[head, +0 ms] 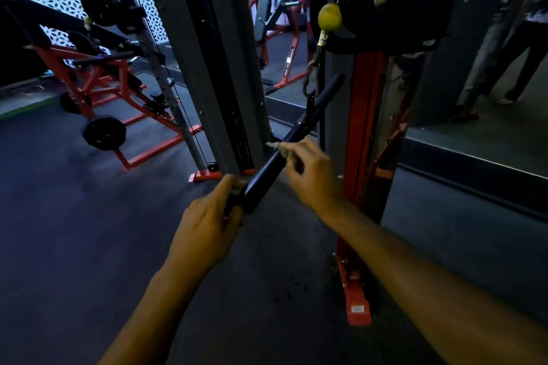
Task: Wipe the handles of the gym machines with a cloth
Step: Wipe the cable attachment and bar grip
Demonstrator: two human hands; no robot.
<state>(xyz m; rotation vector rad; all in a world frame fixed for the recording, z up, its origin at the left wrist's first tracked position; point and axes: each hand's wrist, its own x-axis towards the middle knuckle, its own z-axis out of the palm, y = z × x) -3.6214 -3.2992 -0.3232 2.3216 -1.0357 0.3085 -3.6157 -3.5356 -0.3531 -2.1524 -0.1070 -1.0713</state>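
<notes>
A: Where is the handle?
B: A black bar handle (292, 139) hangs by a chain and clip (310, 80) below a yellow ball stopper (329, 16) on the cable machine (364, 104). Its long axis is diagonal, the near end low and left, the far end up and right.
A: And the hands?
B: The left hand (207, 222) grips the near end. The right hand (311, 175) pinches a small pale cloth (277, 147) against the bar's middle.
A: Any containers?
B: None visible. A red-framed weight machine (103, 74) stands at left on the dark floor (74, 231).
</notes>
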